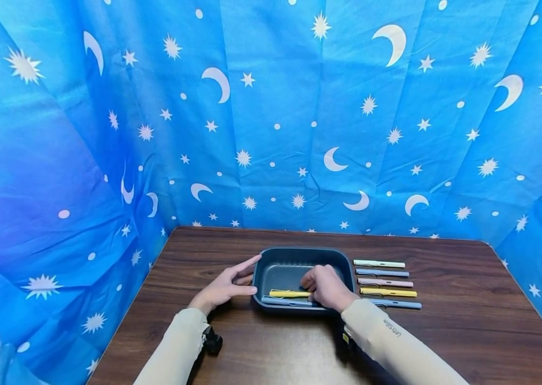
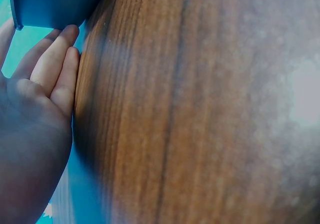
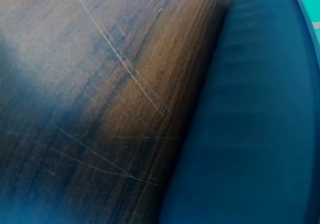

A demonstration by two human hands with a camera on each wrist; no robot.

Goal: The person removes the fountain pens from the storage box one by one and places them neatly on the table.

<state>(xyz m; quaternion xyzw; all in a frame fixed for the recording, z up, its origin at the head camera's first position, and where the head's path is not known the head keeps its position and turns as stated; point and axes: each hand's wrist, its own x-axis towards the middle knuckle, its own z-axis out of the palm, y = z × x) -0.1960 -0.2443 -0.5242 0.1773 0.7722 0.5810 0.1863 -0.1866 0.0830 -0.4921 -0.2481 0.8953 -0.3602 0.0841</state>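
A dark rectangular tray [image 1: 306, 249] stands on the table. My left hand [image 1: 218, 290] touches its left side with fingers extended; the left wrist view shows those fingertips against the tray wall [image 2: 57, 7]. Inside the tray, my right hand [image 1: 330, 289] has curled fingers at the right end of a yellow pen [image 1: 289, 293] and pinches it, the fingertips partly hidden. A blue pen [image 1: 284, 302] lies just in front of the yellow one, along the tray's near side. The right wrist view holds only the tray's outer wall [image 3: 250, 114] and tabletop.
Right of the tray, several pens lie in a column: pale green [image 1: 379, 263], grey-blue [image 1: 382, 273], pink [image 1: 385, 282], another yellow pen [image 1: 388, 292] and another blue pen [image 1: 398, 304]. The brown wooden table [image 1: 271, 353] ends at a blue star-patterned curtain [image 1: 271, 101].
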